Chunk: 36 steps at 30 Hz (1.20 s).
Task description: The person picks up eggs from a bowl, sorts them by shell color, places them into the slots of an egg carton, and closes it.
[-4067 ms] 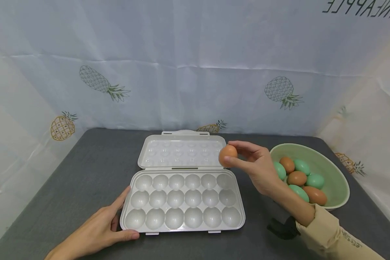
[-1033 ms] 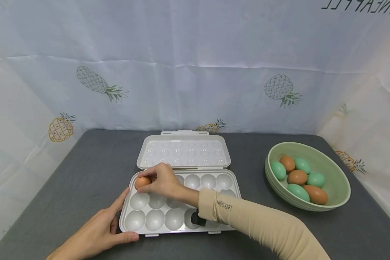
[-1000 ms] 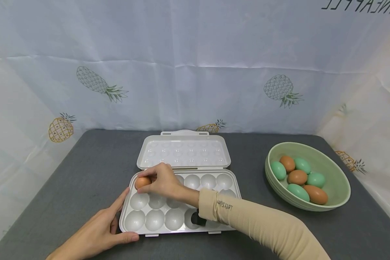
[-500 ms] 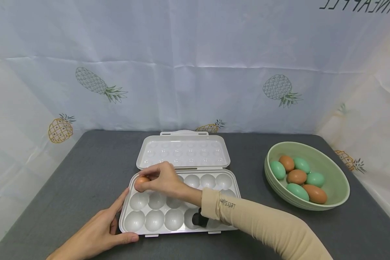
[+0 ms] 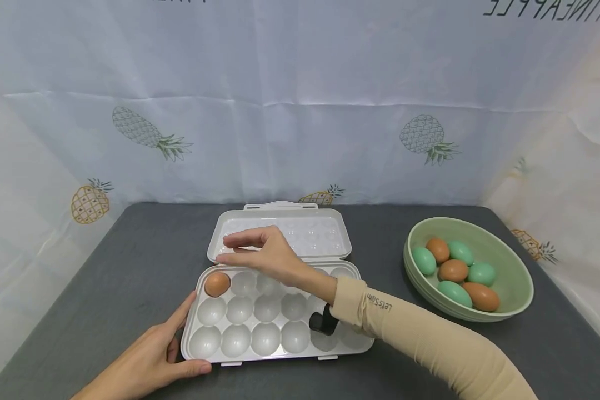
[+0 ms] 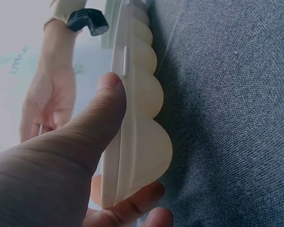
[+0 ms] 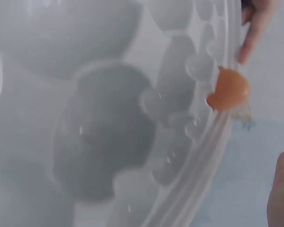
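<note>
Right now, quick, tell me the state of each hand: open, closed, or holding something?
Left hand: closed, holding the white egg tray at its front left corner.
Right hand: open, nothing in its grip.

1. I count two hands on my feed: one left hand and one right hand.
2. I have one egg carton, with one lid and two front tabs.
3. I make out three rows of wells, six in the nearest; the arm hides some, so I can't total them.
4. I see one brown egg in the carton.
5. I see one bowl shape, holding seven visible eggs: three brown ones and four green ones.
6. Eggs I can see altogether: eight.
</note>
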Each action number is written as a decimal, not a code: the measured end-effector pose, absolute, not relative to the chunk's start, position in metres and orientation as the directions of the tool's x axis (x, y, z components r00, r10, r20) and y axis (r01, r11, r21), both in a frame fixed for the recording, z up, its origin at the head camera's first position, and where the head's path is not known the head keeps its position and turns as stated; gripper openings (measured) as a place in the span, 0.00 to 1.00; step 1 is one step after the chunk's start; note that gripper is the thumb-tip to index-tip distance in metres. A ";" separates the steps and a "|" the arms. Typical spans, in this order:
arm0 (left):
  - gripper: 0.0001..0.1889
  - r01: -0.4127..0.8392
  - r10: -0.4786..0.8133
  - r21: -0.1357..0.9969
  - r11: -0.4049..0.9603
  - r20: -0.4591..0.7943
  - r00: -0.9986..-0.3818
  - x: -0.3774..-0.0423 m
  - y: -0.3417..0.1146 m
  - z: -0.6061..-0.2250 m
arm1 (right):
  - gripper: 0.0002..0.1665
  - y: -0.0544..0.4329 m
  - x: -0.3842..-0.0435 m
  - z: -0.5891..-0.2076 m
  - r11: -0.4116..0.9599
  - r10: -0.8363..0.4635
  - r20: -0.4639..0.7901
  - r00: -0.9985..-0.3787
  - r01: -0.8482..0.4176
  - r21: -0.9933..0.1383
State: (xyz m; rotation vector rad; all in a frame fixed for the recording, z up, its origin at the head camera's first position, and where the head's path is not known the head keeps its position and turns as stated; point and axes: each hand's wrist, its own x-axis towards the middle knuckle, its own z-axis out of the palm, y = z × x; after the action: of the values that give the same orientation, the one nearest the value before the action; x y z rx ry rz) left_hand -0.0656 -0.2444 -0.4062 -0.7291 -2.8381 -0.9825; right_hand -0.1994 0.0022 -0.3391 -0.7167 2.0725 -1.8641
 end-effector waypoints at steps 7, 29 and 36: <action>0.61 0.464 0.420 0.563 0.684 0.216 -0.881 -0.063 -0.247 -0.410 | 0.20 0.035 -0.211 -0.320 0.013 -0.434 0.163 -0.886 -0.187 -0.982; 0.62 0.455 0.405 0.563 0.690 0.220 -0.887 -0.066 -0.244 -0.409 | 0.15 0.215 -0.218 -0.285 -0.261 -0.064 0.354 -0.933 -0.327 -0.908; 0.62 0.460 0.412 0.560 0.689 0.219 -0.884 -0.065 -0.245 -0.408 | 0.16 0.276 -0.207 -0.292 -0.334 -0.042 0.376 -0.926 -0.342 -0.878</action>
State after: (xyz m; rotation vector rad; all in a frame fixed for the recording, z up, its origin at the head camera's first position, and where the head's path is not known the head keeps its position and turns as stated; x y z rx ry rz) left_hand -0.0655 -0.2448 -0.4080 -0.7290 -2.8167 -0.9664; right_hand -0.2069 0.2759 -0.2924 -0.5639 1.9047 -2.6723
